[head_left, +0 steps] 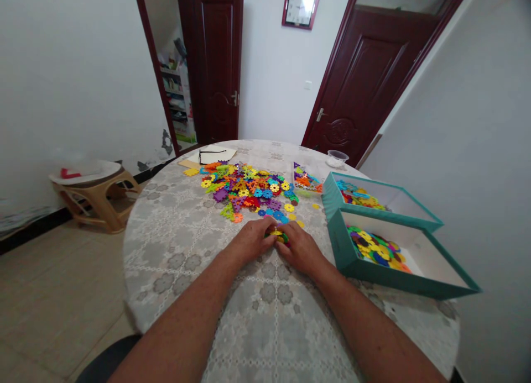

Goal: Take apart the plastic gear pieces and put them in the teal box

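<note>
My left hand [256, 236] and my right hand [299, 244] meet near the middle of the table, fingers curled around a small cluster of colourful plastic discs [282, 236]. Yellow, green and red show between the fingers; the rest of the cluster is covered. Both hands are closed on it from either side. Just beyond them spreads a large heap of notched plastic pieces [249, 187], with discs and triangular shapes in many colours. A few blue and yellow discs [277, 214] lie close to my fingertips.
Two teal boxes [404, 283] with coloured discs inside stand at the right. Behind the heap are a clear triangular tray [307, 181] with pieces, eyeglasses [211, 152] on paper, and a clear bowl [337, 157]. A patterned cloth [178, 311] covers the round table; a stool [99, 198] stands left.
</note>
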Tool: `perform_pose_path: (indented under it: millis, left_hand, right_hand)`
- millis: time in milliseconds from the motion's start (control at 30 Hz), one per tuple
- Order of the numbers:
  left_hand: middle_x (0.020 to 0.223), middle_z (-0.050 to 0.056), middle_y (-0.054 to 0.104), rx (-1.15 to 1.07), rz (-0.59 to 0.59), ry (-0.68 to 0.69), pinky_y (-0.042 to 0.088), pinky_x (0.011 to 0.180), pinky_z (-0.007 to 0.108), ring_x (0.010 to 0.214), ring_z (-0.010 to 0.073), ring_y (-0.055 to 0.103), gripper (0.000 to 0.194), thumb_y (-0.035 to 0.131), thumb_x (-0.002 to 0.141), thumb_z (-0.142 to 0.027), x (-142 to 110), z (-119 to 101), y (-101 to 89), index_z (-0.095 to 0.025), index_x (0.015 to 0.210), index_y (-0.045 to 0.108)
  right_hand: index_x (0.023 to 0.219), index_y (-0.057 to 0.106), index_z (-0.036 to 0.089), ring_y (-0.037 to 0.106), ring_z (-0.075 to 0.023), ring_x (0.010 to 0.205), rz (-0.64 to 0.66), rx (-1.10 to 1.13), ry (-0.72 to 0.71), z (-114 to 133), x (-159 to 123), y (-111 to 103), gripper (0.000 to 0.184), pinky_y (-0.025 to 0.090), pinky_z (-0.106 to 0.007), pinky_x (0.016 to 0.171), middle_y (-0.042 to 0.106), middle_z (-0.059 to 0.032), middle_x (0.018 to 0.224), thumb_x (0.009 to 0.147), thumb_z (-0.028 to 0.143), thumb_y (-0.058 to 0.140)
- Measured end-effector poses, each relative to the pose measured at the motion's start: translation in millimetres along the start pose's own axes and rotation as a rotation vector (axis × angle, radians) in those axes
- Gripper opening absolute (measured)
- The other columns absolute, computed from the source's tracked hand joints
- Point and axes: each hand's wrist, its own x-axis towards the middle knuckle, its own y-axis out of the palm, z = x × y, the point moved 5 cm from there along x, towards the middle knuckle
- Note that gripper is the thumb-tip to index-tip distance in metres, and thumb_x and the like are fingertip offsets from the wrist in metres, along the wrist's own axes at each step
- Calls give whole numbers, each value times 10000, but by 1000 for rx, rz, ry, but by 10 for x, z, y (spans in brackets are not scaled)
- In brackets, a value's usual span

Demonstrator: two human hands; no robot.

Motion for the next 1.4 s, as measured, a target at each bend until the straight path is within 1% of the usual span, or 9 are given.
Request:
perform_pose_path:
  millis: [167, 333, 533, 633, 800, 900, 1167, 1333, 1400]
  left_hand:
    - [985, 33, 763, -3, -25, 29, 503, 865, 315, 912, 210, 682, 258, 631, 870, -211, 23, 2, 3, -249, 1111, 713]
    - [1026, 56, 747, 180, 1, 45, 493, 887, 321, 966, 217, 669, 243, 568, 892, -163, 52, 95, 36, -229, 1073, 715]
    - [1067, 73, 737, 245, 15, 28, 504, 906, 332, 998, 238, 671, 297, 624, 841, -142, 36, 175, 63, -224, 1111, 715]
    - [1115, 88, 732, 261, 34, 53, 503, 944, 349, 1049, 256, 669, 319, 656, 832, -153, 26, 167, 80, -220, 1139, 711]
    - [1154, 84, 733, 310, 64, 38, 497, 989, 344, 1109, 247, 662, 307, 665, 866, -175, 28, 151, 76, -219, 1168, 694]
    - [1193, 94, 726, 370, 79, 26, 496, 1005, 351, 1140, 256, 650, 318, 665, 881, -187, 17, 122, 44, -205, 1198, 686]
    - [1290, 131, 681, 480, 96, 34, 465, 1069, 418, 1208, 312, 595, 454, 780, 831, -300, -15, 10, -24, -190, 1263, 693]
    - [1318, 133, 672, 477, 124, 37, 458, 1076, 437, 1231, 325, 589, 456, 771, 846, -342, -15, 27, -17, -207, 1275, 694]
    - [1314, 128, 675, 477, 127, 37, 458, 1073, 431, 1224, 322, 594, 434, 764, 848, -346, -14, 42, -19, -219, 1258, 702]
  right_hand:
    - [1221, 637, 220, 597, -231, 1087, -36, 54, -44, -72, -8, -7, 251, 478, -337, 942, 628, -91, 1158, 972, 245, 627]
    - [1134, 648, 203, 593, -223, 1028, -81, 92, -44, -143, -5, -11, 168, 462, -332, 921, 651, -83, 1074, 976, 224, 595]
    - [968, 630, 199, 595, -210, 939, -168, 129, 51, -238, 3, -54, 127, 438, -320, 858, 661, -71, 978, 951, 166, 509]
    - [884, 596, 209, 593, -203, 851, -220, 180, 150, -297, -14, -83, 101, 430, -309, 780, 642, -41, 878, 948, 232, 521]
    - [963, 590, 225, 603, -182, 635, -209, 569, 406, -394, -55, -61, 178, 439, -282, 603, 627, 30, 699, 945, 397, 545]
    - [1014, 594, 216, 617, -181, 588, -190, 788, 437, -340, -56, -87, 230, 472, -284, 575, 648, 36, 664, 919, 424, 569]
    - [885, 581, 222, 567, -143, 564, -293, 907, 358, -211, -122, -460, 165, 462, -264, 573, 634, 40, 632, 913, 384, 604]
    - [926, 586, 227, 514, -140, 547, -491, 984, 335, -419, -204, -873, 140, 406, -254, 526, 589, 51, 632, 869, 354, 606]
    - [910, 573, 231, 502, -148, 545, -547, 912, 348, -534, -255, -1063, 142, 394, -262, 525, 577, 51, 632, 853, 360, 593]
